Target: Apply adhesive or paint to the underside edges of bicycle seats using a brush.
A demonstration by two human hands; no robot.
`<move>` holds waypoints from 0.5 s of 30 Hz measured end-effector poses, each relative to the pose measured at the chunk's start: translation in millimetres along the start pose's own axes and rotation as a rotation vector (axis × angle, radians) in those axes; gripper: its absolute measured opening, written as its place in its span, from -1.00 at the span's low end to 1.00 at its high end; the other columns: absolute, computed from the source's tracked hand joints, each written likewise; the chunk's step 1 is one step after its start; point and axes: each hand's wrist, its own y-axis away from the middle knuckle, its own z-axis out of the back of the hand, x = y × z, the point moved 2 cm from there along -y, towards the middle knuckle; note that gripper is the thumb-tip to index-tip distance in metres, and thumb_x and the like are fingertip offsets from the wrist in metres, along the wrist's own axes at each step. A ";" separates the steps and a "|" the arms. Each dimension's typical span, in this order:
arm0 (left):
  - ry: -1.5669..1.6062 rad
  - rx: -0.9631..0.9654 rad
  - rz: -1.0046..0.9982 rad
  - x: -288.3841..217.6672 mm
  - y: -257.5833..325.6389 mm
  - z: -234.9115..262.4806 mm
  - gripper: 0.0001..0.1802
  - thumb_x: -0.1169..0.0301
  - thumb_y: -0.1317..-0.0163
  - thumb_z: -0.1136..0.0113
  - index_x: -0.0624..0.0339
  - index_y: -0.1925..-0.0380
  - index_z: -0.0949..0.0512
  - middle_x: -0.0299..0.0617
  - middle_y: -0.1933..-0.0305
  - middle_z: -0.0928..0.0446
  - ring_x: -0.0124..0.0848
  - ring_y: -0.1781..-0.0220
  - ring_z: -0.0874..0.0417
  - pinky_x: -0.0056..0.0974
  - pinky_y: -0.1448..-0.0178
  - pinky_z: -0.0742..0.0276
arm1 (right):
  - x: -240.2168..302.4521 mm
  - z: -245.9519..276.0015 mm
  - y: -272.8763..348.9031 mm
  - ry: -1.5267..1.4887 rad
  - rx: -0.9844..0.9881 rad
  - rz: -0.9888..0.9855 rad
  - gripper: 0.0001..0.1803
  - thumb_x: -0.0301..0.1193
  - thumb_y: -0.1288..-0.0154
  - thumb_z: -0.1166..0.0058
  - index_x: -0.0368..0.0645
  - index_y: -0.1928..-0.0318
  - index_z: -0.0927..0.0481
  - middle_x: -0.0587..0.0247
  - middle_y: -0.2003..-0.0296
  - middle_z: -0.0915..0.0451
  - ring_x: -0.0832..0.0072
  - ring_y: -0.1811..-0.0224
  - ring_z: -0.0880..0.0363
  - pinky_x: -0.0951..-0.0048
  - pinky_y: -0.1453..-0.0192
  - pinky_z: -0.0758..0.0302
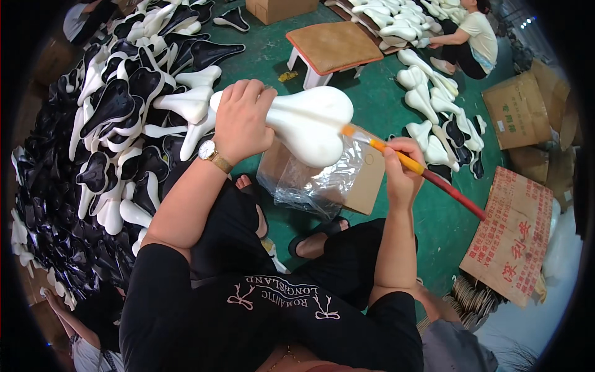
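Note:
My left hand (245, 118), with a wristwatch on its wrist, is closed over the narrow nose of a white bicycle saddle (313, 124). The saddle's smooth top faces up, and its wide rear points to the right. In my right hand (403, 167) is a paintbrush (427, 175) with a yellow-orange and red handle. Its pale ferrule ends in an orange-brown tip that meets or hovers over the saddle's wide part; contact cannot be told. Below the saddle stands a cardboard box (365, 186) with clear plastic film (304, 195) over it.
A large heap of black and white saddles (111, 111) rises on my left. Ahead stands a low stool (334, 46) with a brown top. More white saddles (427, 93) lie at right, near a crouching person (474, 40). Cardboard sheets (511, 235) lean at far right.

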 end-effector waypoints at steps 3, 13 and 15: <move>-0.003 -0.022 -0.028 -7.5 -2.1 -2.7 -0.50 0.48 0.29 -0.20 0.19 0.17 -0.57 -0.13 0.15 -0.47 -0.14 -0.01 -0.48 -0.13 -0.14 -0.36 | 6.2 -21.2 7.9 0.152 0.095 0.199 -0.82 -0.61 -0.15 -0.25 -0.24 0.19 -0.64 0.18 0.26 -0.63 0.39 0.16 -0.61 0.42 0.05 -0.53; -0.011 -0.019 0.016 -1.5 -2.0 6.7 -0.49 0.48 0.29 -0.18 0.19 0.16 -0.57 -0.13 0.14 -0.48 -0.12 -0.02 -0.48 -0.11 -0.16 -0.37 | 8.6 1.8 4.4 -0.059 -0.103 -0.057 -0.88 -0.63 -0.12 -0.23 -0.25 0.30 -0.62 0.20 0.31 -0.61 0.51 0.26 -0.56 0.50 0.19 -0.50; -0.011 -0.061 -0.012 -5.5 -3.2 6.1 -0.49 0.48 0.29 -0.19 0.18 0.15 -0.58 -0.12 0.13 -0.49 -0.11 -0.02 -0.49 -0.10 -0.17 -0.37 | 9.6 -14.3 16.6 -0.122 -0.070 -0.080 -0.90 -0.62 -0.15 -0.23 -0.26 0.30 -0.61 0.21 0.31 -0.61 0.52 0.27 -0.56 0.51 0.19 -0.50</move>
